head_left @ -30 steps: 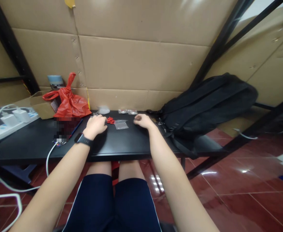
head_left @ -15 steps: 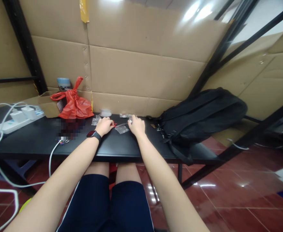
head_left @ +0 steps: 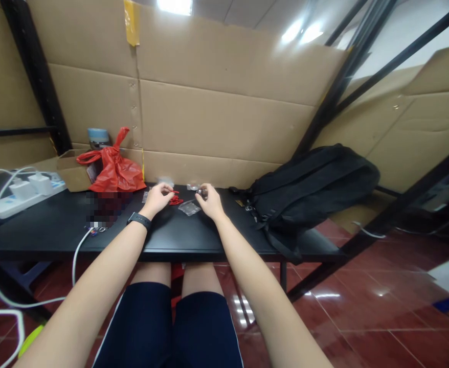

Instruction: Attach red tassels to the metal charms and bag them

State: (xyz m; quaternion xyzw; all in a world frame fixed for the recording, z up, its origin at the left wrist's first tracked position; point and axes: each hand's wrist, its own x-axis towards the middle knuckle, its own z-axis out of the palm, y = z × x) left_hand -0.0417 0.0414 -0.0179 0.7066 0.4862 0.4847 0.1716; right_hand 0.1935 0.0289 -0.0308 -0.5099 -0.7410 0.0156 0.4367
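Observation:
My left hand (head_left: 157, 199), with a dark watch on its wrist, is closed in a pinch on the end of a red cord (head_left: 176, 201). The rest of the cord lies bunched on the black table (head_left: 182, 237) beside the fingers. Thumb and fingers of my right hand (head_left: 211, 201) are closed round a small, dark, shiny piece (head_left: 200, 192), too small to name. Between the hands, slightly nearer to me, lies a flat clear plastic bag (head_left: 189, 208). More clear plastic (head_left: 193, 187) sits behind the right hand, and another clear bag (head_left: 145, 196) is partly hidden by the left.
A black backpack (head_left: 312, 189) lies at the table's right end. On the left are a red plastic bag (head_left: 117, 171), an open cardboard box (head_left: 73, 174), a blue-lidded jar (head_left: 98, 135) and a white power strip (head_left: 21, 197) with cables. A cardboard wall (head_left: 224, 120) stands behind.
My left hand has lifted slightly off the cord bunch, uncovering more of it. The right hand has turned and drawn back, showing the small dark piece. The view has shifted slightly.

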